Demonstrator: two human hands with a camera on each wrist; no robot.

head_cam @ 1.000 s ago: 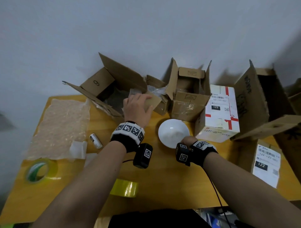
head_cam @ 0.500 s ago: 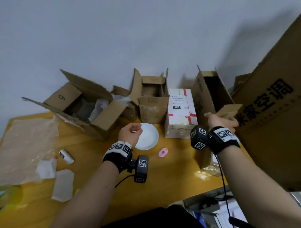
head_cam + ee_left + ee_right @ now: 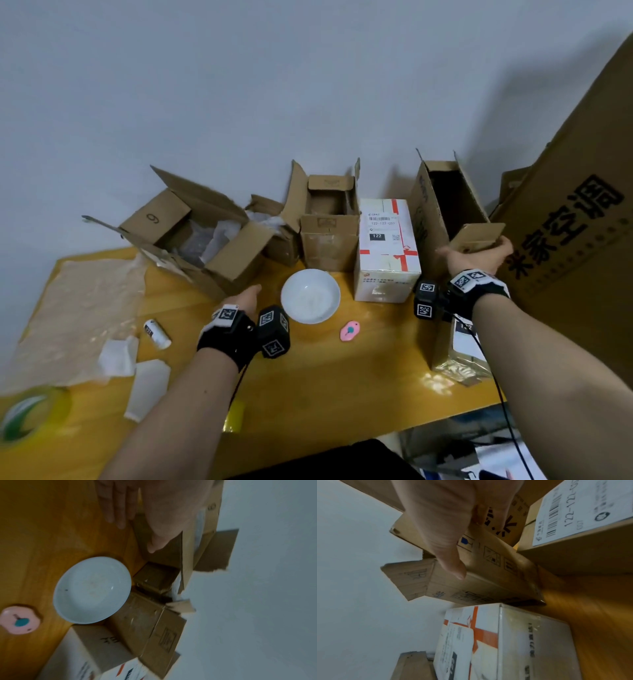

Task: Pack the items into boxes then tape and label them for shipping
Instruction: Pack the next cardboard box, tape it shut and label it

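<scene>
A white bowl (image 3: pixel 310 295) (image 3: pixel 92 589) sits on the wooden table (image 3: pixel 342 377), with a small pink item (image 3: pixel 349 331) (image 3: pixel 19 619) just right of it. My left hand (image 3: pixel 248 297) (image 3: pixel 130 507) hovers left of the bowl, fingers straight, holding nothing. My right hand (image 3: pixel 476 255) (image 3: pixel 450 524) grips the front flap of a tall open cardboard box (image 3: pixel 442 212) (image 3: pixel 484 574) at the right. A sealed, labelled white box (image 3: pixel 387 250) (image 3: pixel 505 642) stands between bowl and tall box.
Open boxes (image 3: pixel 191 236) (image 3: pixel 329 222) line the wall; the left one holds plastic wrap. A bubble wrap sheet (image 3: pixel 75 308), a small white roll (image 3: pixel 157 334), paper scraps (image 3: pixel 118 356) and tape rolls (image 3: pixel 27 414) lie left. A huge carton (image 3: pixel 582 222) and a labelled box (image 3: pixel 459 349) stand right.
My left hand let go of the left box's flap and drew back beside the bowl, opening out. My right hand left the bowl, uncovering the pink item, and took the tall box's flap.
</scene>
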